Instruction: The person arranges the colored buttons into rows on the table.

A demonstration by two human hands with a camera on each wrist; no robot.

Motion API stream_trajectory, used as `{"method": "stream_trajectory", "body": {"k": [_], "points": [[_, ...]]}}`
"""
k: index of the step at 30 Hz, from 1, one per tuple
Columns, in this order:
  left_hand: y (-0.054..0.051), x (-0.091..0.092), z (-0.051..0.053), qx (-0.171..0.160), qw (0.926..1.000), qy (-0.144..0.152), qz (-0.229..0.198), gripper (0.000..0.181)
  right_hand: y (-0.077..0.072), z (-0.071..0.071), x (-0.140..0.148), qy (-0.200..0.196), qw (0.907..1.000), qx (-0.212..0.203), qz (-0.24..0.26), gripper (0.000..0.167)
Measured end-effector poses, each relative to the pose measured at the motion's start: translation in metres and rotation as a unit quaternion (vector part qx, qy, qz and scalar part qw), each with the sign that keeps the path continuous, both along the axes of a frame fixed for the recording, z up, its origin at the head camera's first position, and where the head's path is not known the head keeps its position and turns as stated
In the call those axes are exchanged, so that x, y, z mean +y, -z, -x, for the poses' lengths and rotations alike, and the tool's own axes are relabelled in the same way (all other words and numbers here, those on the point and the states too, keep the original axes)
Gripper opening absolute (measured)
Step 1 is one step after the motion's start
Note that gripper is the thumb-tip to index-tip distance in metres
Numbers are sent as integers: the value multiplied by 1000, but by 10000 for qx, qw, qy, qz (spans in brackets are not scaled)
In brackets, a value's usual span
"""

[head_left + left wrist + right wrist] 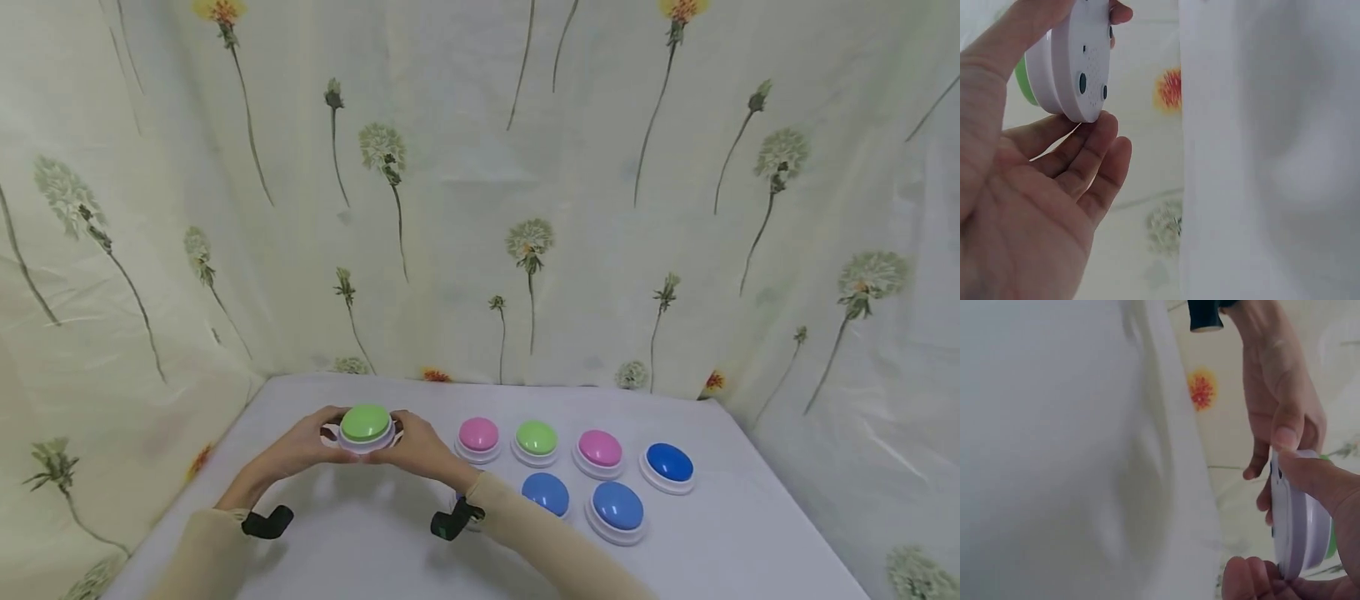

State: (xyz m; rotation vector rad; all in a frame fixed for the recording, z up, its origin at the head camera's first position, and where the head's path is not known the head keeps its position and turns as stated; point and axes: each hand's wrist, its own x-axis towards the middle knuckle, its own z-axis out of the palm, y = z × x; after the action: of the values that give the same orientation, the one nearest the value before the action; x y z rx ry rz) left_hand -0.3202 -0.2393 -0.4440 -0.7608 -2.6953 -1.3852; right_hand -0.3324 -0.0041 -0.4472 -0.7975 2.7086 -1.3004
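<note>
A round push button with a green dome and white base is held up above the table by both hands. My left hand grips its left side, thumb and fingers around the rim. From the right, my right hand grips the same base. In the left wrist view, the underside of the green button shows dark round feet and small holes. The right wrist view shows the base of the button between the thumb and fingers of the right hand, with the left hand beyond.
On the white table, right of the hands, stand pink buttons, a green button and several blue ones. The right forearm partly covers some blue buttons. A flower-printed curtain surrounds the table's back and sides.
</note>
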Motion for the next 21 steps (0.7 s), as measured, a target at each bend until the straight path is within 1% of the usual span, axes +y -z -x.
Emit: {"method": "stream_trajectory", "body": {"k": [2,5,9,11,16,19,21], "points": [[-3,11,-4,61,10000,25,21,69,-5,-7,13,11,10000,94,-29,80],[-10,31,-14,180,9997,167,97,70,-12,-21,35,-33,9999,108,-34,78],[-19,58,-28,400,9970,633,189,71,-19,-39,66,-78,9998,179,-35,74],[-22,71,-34,441,9949,880,219,71,-21,-48,81,-23,9996,251,-112,74],[-22,100,-47,422,9896,1343,297,71,-18,-74,118,17,9988,422,-237,77],[-20,118,-56,452,9873,1492,310,71,-17,-91,139,80,9986,421,-301,79],[-19,130,-64,461,9866,1538,293,72,-16,-103,153,185,9980,453,-402,79]]}}
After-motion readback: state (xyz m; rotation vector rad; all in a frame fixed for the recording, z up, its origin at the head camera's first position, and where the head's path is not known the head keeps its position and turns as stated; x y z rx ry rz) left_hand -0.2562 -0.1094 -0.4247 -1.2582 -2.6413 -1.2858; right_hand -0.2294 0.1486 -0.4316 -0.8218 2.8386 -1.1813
